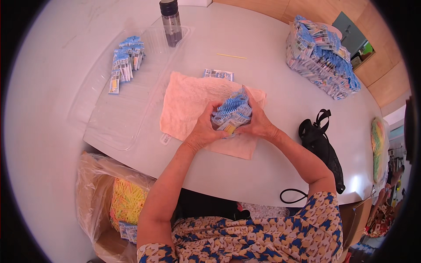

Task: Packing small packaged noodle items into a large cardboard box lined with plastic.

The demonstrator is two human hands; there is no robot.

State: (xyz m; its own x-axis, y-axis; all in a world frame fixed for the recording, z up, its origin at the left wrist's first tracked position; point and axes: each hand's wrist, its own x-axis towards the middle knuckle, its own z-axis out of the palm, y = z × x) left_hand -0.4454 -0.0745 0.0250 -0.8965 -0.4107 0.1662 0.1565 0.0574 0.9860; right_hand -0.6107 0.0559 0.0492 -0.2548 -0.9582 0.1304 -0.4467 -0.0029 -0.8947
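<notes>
A stack of small blue-and-white packets [232,108] is held upright between my two hands over a pink towel [184,98]. My left hand [205,130] closes round its left side, and my right hand [260,122] wraps the right side. A yellow patch shows through the front packet near my thumbs. Just beyond the towel lies a single flat packet [218,75], and farther off a thin yellow stick [231,56]. To the left, a clear plastic tray [115,125] carries several overlapping packets [126,61].
A clear container [302,71] heaped with packets stands far right. A dark-capped bottle [171,26] is by the tray. On the right lies a black bag [323,151]. Below the table's left edge, a plastic-lined carton [90,197] holds many yellow sticks [127,201].
</notes>
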